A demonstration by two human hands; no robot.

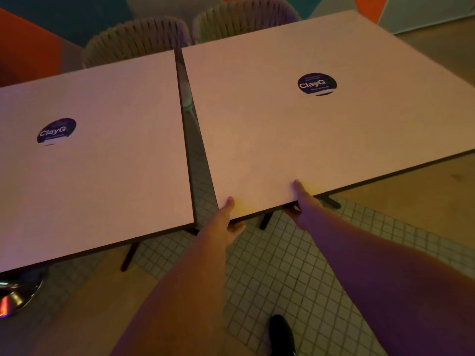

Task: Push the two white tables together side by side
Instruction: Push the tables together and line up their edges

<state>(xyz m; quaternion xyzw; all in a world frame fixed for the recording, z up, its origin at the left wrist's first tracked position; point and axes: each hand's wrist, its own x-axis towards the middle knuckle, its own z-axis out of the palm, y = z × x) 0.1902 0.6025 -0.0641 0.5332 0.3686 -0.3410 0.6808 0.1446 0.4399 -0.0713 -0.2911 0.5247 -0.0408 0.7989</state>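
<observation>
Two square white tables stand side by side, each with a round dark "ClayG" sticker. The left table (108,150) fills the left half of the view. The right table (295,137) sits to its right, with a narrow wedge-shaped gap between them that widens toward me. My left hand (226,219) grips the right table's near-left corner, thumb on top and fingers underneath. My right hand (302,199) grips the same table's near edge a little further right, thumb on top as well.
Two grey ribbed chairs (138,39) (241,21) stand behind the tables. Small-tiled floor (270,265) lies below, with dark table legs (129,255). A shiny metal base (18,296) is at the lower left. My black shoe (281,332) is at the bottom.
</observation>
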